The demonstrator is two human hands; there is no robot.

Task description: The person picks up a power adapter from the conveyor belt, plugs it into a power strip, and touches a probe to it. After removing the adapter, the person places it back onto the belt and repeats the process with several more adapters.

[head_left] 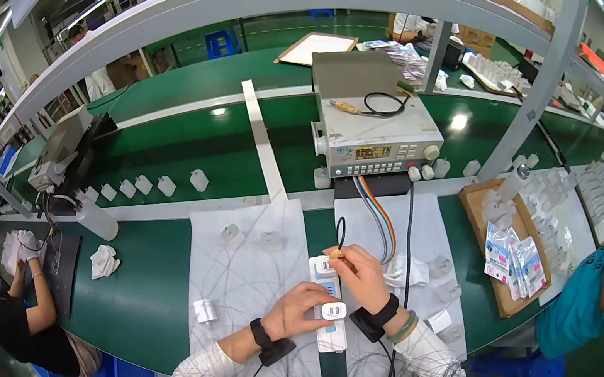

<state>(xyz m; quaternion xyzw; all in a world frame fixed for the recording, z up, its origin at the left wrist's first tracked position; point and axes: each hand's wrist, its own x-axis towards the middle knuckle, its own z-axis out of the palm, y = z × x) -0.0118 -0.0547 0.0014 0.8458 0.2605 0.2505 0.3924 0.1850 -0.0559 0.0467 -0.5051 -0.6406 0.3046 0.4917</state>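
Observation:
My left hand (299, 311) is closed on a small white USB charger (333, 311) with two ports facing up. It holds the charger over the lower part of a white power strip (332, 340). My right hand (367, 278) pinches the yellowish plug (337, 255) of a black cable (341, 229). That plug is just above another white charger (322, 265) at the strip's far end; whether it is inserted is hidden by my fingers. White paper sheets (247, 270) lie beneath on the green bench.
A grey test instrument (373, 133) stands behind my hands, with rainbow ribbon wires (379, 208) running toward me. Translucent plastic pieces (272, 241) lie around. To the right is a cardboard tray (478, 203) with packets. People work at left and right; a metal post (538, 99) rises at right.

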